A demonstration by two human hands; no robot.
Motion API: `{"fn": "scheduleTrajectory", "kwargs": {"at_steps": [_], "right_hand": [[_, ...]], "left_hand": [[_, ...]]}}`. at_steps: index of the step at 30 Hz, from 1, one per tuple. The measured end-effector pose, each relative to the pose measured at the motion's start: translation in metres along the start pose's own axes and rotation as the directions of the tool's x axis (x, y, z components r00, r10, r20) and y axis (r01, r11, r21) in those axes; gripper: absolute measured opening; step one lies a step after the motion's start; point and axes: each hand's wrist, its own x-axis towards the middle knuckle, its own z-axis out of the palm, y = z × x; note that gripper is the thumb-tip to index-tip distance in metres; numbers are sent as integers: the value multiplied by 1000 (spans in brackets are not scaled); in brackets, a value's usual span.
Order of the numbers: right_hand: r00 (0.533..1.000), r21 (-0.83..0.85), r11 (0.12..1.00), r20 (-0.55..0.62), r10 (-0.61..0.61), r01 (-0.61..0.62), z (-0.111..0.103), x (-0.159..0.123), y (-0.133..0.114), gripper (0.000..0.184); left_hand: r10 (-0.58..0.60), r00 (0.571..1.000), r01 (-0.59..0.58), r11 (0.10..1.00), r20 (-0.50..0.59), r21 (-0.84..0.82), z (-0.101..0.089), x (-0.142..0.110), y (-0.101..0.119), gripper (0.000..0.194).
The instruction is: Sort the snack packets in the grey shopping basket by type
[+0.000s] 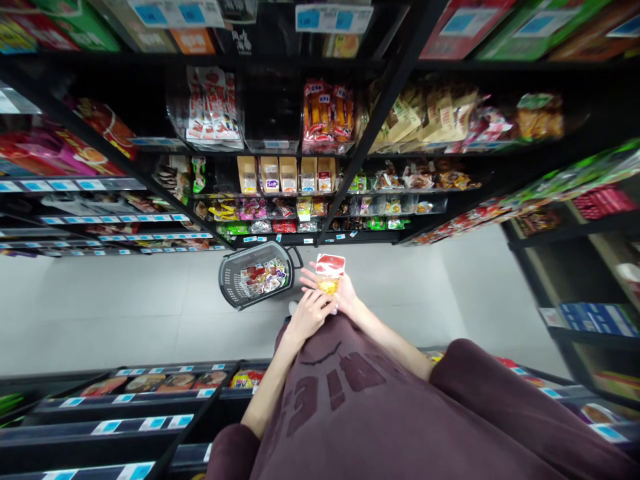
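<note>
A small snack packet (331, 267), red and white at the top and yellow lower down, is held in front of my body at about waist height. My right hand (347, 297) supports it from behind, palm up, with fingertips showing past its left side. Bent over the packet's lower end are the fingers of my left hand (313, 313), gripping it there; they hide its bottom edge. To the left of my hands, a dark grey shopping basket (225, 277) stands on the floor with its handle toward me. Several small packaged snacks (265, 277) lie inside it.
A black shelf unit (350, 157) ahead holds bagged snacks and boxes of small packets. Low shelves (125, 400) with price tags are close behind me on the left. More shelving (555, 247) stands at right. Pale tiled floor (150, 300) runs between them.
</note>
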Motion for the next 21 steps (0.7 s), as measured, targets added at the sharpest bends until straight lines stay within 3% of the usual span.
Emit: {"fn": "scheduleTrajectory", "kwargs": {"at_steps": [21], "right_hand": [[998,64,996,19,53,-54,-8,2,1,54]], "left_hand": [[-34,999,33,999,-17,-33,8,-3,-2,29]]}}
